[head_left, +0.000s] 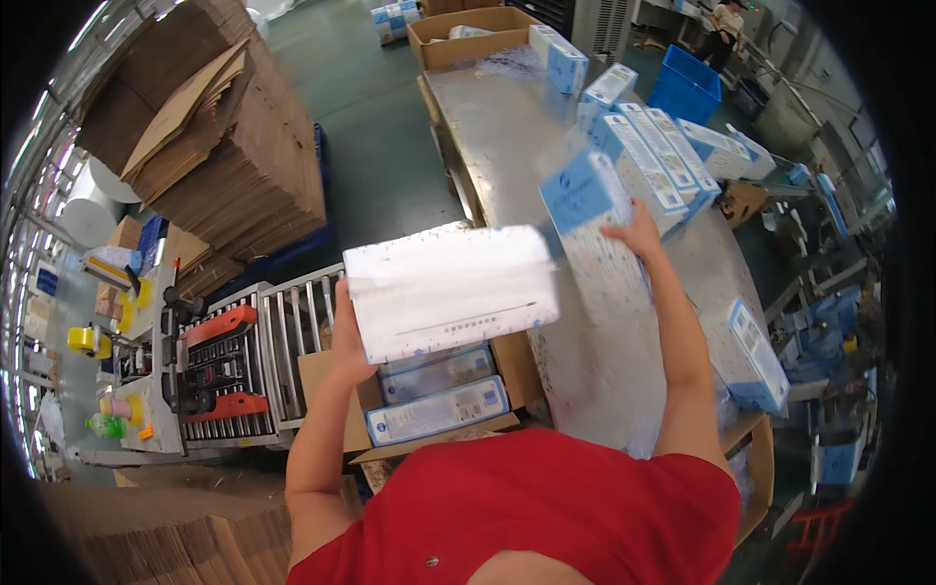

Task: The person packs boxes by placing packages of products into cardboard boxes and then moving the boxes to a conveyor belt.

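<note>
My left hand [348, 336] grips the left end of a white soft pack [450, 292], held level above an open cardboard box [525, 369]. Inside that box lie several blue-and-white packs [437, 409], partly covered by the white one. Out over the metal table, my right hand [639, 234] is closed on the right side of another blue-and-white pack [595, 219], which is tilted and slightly blurred. Just beyond this hand, several similar packs [643, 161] stand in a row. Some fingers of both hands are hidden behind the packs.
A roller conveyor [292, 317] with a red-armed machine [219, 327] runs to the left. Flattened cartons [244, 161] are stacked high behind it. The metal table [502, 132] stretches away, with another carton [444, 54] at its far end. A blue bin [685, 86] and a person stand far right.
</note>
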`<control>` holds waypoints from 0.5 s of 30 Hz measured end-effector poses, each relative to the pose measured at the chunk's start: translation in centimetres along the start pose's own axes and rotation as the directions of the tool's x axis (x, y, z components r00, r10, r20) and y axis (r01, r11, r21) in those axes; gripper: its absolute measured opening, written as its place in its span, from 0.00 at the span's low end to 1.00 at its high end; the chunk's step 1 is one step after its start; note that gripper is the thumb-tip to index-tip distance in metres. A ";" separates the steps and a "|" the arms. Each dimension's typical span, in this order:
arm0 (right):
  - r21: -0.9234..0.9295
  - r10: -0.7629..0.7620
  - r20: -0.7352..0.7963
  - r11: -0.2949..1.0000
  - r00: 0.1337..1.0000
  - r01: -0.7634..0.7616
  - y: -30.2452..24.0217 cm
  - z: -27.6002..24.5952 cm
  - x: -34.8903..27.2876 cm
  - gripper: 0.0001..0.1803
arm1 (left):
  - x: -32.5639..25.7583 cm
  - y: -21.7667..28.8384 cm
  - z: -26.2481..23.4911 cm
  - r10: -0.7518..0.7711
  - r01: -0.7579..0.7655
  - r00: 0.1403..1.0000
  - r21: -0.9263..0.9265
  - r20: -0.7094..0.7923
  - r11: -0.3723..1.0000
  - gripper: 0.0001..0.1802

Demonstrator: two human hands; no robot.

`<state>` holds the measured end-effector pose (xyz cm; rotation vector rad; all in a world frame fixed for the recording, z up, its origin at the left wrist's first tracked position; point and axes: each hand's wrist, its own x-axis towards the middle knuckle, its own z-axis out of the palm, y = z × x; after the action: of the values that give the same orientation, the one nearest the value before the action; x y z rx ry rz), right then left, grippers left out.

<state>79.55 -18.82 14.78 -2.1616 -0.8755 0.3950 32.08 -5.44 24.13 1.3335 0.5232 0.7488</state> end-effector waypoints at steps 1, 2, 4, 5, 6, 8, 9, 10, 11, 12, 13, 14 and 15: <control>0.328 0.038 -0.009 0.944 0.999 -0.033 -0.6 -0.3 -0.8 0.54 | -1.3 0.7 -0.5 0.078 -0.095 0.994 0.271 0.073 0.958 0.37; 0.621 0.077 -0.013 0.782 0.997 -0.053 -1.2 -0.4 -2.0 0.51 | -2.1 0.8 -1.1 0.137 -0.205 0.976 0.510 0.168 0.835 0.40; 0.904 0.003 0.160 0.401 0.987 -0.148 -5.3 0.0 -4.8 0.38 | -3.1 -1.9 -3.0 0.033 -0.158 0.982 0.704 0.188 0.693 0.43; 0.961 -0.023 0.202 0.200 0.979 -0.194 -6.3 0.4 -5.8 0.36 | -3.5 -3.8 -3.4 0.039 -0.232 0.968 0.819 0.249 0.524 0.42; 0.971 -0.057 0.238 -0.007 0.970 -0.238 -7.1 0.7 -6.7 0.34 | -3.8 -5.4 -3.3 0.033 -0.301 0.951 0.893 0.308 0.334 0.42; 0.968 -0.225 0.199 -0.104 0.954 -0.226 -8.6 2.5 -8.1 0.31 | -4.5 -10.4 -4.4 -0.096 -0.339 0.928 0.923 0.360 0.179 0.40; 0.971 -0.234 0.154 -0.144 0.960 -0.191 -9.5 3.5 -8.4 0.31 | -4.9 -12.7 -4.1 -0.150 -0.330 0.924 0.931 0.353 0.157 0.42; 0.974 -0.231 0.104 -0.173 0.967 -0.146 -10.1 4.2 -8.9 0.31 | -5.1 -14.9 -3.4 -0.202 -0.329 0.914 0.934 0.353 0.140 0.43; 0.977 -0.221 0.055 -0.190 0.974 -0.099 -10.5 5.1 -9.4 0.31 | -5.3 -17.8 -3.2 -0.247 -0.313 0.905 0.935 0.346 0.163 0.44; 0.977 -0.212 0.017 -0.203 0.977 -0.061 -11.2 5.9 -9.7 0.30 | -5.6 -20.7 -3.2 -0.291 -0.290 0.897 0.940 0.333 0.183 0.44; 0.979 -0.196 -0.023 -0.204 0.980 -0.018 -11.3 6.4 -10.1 0.30 | -6.0 -21.5 -2.9 -0.340 -0.271 0.881 0.940 0.328 0.206 0.45; 0.980 -0.182 -0.063 -0.196 0.981 0.026 -11.3 6.6 -10.6 0.30 | -6.2 -22.2 -3.0 -0.342 -0.258 0.886 0.946 0.313 0.197 0.46; 0.985 -0.158 -0.093 -0.159 0.983 0.067 -11.5 6.5 -11.1 0.30 | -6.1 -22.3 -2.8 -0.345 -0.242 0.891 0.951 0.297 0.193 0.46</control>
<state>62.84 -17.59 19.02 -0.4722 -0.3942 0.7310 30.07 -9.48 1.33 2.6520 0.6886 -0.1782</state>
